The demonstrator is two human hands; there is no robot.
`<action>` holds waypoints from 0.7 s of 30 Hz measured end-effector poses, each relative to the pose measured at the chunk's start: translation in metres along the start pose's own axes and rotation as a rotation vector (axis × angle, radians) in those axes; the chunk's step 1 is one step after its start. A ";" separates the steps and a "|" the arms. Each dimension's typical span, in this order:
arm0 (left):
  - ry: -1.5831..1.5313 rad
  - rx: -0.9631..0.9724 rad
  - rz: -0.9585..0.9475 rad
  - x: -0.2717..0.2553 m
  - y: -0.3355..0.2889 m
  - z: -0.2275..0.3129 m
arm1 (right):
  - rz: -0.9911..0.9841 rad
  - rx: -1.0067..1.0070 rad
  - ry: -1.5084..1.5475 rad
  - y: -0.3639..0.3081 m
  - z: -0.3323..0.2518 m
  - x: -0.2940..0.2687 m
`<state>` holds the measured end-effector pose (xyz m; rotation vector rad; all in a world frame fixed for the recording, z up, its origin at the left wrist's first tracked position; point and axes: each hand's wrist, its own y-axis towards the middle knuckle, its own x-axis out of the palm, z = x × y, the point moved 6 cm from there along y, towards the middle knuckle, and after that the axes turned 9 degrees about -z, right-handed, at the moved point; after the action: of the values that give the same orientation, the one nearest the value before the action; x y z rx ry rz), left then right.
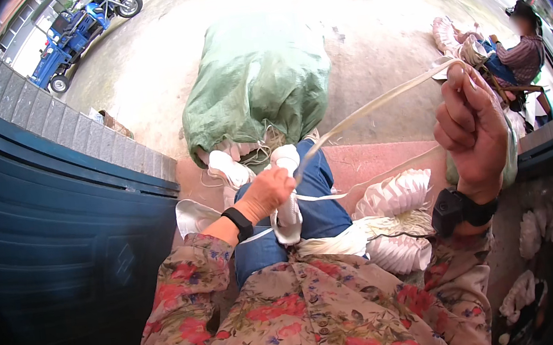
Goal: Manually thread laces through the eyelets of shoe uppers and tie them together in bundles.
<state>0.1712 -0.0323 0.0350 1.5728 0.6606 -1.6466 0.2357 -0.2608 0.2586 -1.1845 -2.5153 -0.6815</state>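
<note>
My right hand (473, 121), raised at the right, pinches the end of a cream strip (377, 102) between thumb and fingertips. The strip runs taut down to the left, toward my left hand (268, 193). That hand is closed above my lap around a white, shoe-like piece (288, 220), whose exact kind I cannot make out. A bundle of loose cream strips (331, 244) lies across my lap. Beside it on the right are a pleated white stack (393, 194) and a second pleated stack (400, 254). Another white piece (229, 169) rests past my left hand.
A big green woven sack (261, 86) stands in front of my knees, white pieces showing at its mouth. A blue metal door (63, 255) closes off the left side. Farther off are a blue three-wheeled cart (77, 35) and a seated person (523, 52) beside more white stacks.
</note>
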 end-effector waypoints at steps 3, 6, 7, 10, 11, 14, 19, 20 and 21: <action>0.131 0.165 -0.065 0.013 -0.012 0.011 | 0.135 -0.188 -0.031 -0.006 -0.027 -0.010; -0.059 0.078 -0.142 0.013 -0.014 0.001 | -0.020 -0.426 -0.082 -0.013 -0.081 -0.022; -0.060 0.079 -0.143 0.012 -0.009 0.001 | -0.018 -0.425 -0.082 -0.013 -0.084 -0.024; -0.402 -0.110 0.038 0.001 0.019 -0.019 | 0.004 -0.439 -0.100 -0.008 -0.085 -0.024; -0.614 -0.157 -0.106 0.009 0.030 -0.021 | -0.049 -0.433 -0.082 -0.004 -0.082 -0.016; -0.830 -0.205 -0.355 0.031 0.037 -0.023 | -0.260 -0.467 -0.059 0.005 -0.092 0.002; -0.724 -0.267 -0.419 0.052 0.023 -0.039 | -0.280 -0.512 0.030 -0.002 -0.101 -0.002; -0.778 -0.260 -0.347 0.047 0.022 -0.040 | -0.261 -0.518 0.029 -0.002 -0.099 -0.003; -0.826 -0.348 -0.274 0.035 0.021 -0.038 | -0.259 -0.517 0.030 -0.005 -0.099 -0.004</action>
<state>0.2116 -0.0200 -0.0006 0.4815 0.6653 -2.0349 0.2387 -0.3179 0.3395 -0.9785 -2.5702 -1.4707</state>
